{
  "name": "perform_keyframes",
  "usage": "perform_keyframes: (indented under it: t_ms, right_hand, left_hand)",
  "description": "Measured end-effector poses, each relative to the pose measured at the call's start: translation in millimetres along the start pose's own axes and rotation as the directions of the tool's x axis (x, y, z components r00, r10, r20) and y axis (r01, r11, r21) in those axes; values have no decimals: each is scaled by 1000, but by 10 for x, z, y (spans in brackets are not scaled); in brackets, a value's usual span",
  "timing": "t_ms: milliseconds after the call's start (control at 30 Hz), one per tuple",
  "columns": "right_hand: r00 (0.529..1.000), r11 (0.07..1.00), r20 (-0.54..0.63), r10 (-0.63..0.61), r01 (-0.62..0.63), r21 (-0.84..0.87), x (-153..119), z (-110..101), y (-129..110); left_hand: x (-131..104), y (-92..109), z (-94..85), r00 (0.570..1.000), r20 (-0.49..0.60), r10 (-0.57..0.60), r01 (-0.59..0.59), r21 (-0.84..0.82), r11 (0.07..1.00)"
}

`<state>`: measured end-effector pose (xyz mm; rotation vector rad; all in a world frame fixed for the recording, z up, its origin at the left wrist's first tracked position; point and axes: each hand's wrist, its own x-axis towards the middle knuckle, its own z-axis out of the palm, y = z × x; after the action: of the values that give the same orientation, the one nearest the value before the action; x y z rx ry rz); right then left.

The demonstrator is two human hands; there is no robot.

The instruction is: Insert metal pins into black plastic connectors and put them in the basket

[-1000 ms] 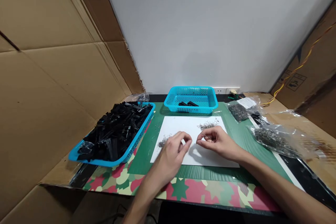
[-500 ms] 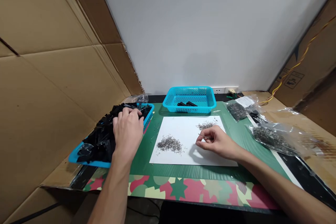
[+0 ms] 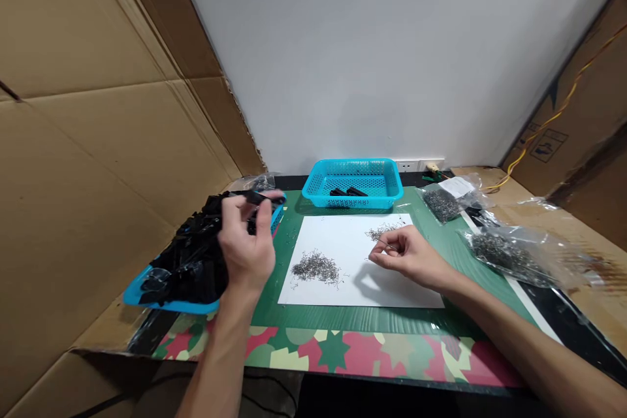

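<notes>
Raised above the right side of the left basket, my left hand (image 3: 247,241) pinches a black piece (image 3: 257,198) between thumb and fingers, slightly blurred. Black parts (image 3: 193,255) are heaped in that blue basket (image 3: 183,307). My right hand (image 3: 409,255) is over the right half of a white sheet (image 3: 343,228), its thumb and forefinger closed on a thin metal pin (image 3: 388,245). Small metal pins lie in a large pile (image 3: 316,268) at the sheet's left and a smaller pile (image 3: 379,231) just behind my right hand.
A blue basket (image 3: 353,202) with a few black pieces (image 3: 356,192) stands behind the sheet. Two clear bags of metal pins (image 3: 443,204) (image 3: 504,255) lie at the right. Cardboard (image 3: 98,157) walls the left side; a power socket (image 3: 407,166) is at the back wall.
My left hand has lifted off the heap and turned, moving slightly right with a black piece now in its fingers. My right hand has shifted very little, still with the pin.
</notes>
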<state>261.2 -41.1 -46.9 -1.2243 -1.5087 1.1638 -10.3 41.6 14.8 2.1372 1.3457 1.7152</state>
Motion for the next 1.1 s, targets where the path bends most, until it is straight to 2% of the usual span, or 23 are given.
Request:
perform_keyframes:
  t_ms: [33, 100, 200, 267, 300, 367, 467, 667, 767, 833, 1000, 1100]
  right_hand:
    - [1000, 1000, 10, 16, -16, 5, 1, -11, 2]
    - [999, 999, 35, 39, -39, 6, 4, -36, 10]
    - [997, 998, 51, 54, -53, -14, 9, -79, 16]
    - [997, 997, 43, 70, -70, -14, 9, -111, 7]
    - [996, 997, 37, 82, -82, -8, 7, -127, -2]
    - [993, 994, 34, 111, -112, 6, 0, -158, -30]
    - [982, 986, 91, 167, -167, -10, -17, -180, -76]
    - [972, 971, 160, 169, -136, -198, -36, -75, -69]
    - [968, 962, 198, 153, -100, -255, -38, -1, -31]
    - [966, 958, 212, 147, -86, -272, -39, 33, -15]
    - [976, 944, 173, 134, -73, -321, -37, 53, -19]
    - [980, 944, 152, 126, -71, -321, -38, 42, -24]
  left_hand:
    - [-118, 71, 26, 993, 117, -10, 27, -140, 990]
    - [-385, 202, 70, 955, 292, -47, 122, -246, 962]
    - [-775, 359, 110, 828, 555, -77, 194, -154, 969]
    - [-972, 430, 125, 748, 657, -100, 241, -128, 962]
    - [-1047, 454, 132, 730, 672, -124, 272, -120, 955]
    - [-1151, 479, 144, 738, 650, -178, 306, -88, 948]
    - [-1228, 478, 155, 785, 588, -197, 260, -24, 965]
    - [-1313, 462, 143, 756, 649, -85, 168, -67, 983]
    - [-1353, 461, 144, 804, 595, -8, 99, -120, 988]
    - [-1365, 454, 155, 821, 570, 32, 51, -129, 990]
    - [-1381, 407, 173, 786, 609, 106, -35, -127, 991]
    - [-1401, 394, 157, 774, 624, 107, -46, -114, 992]
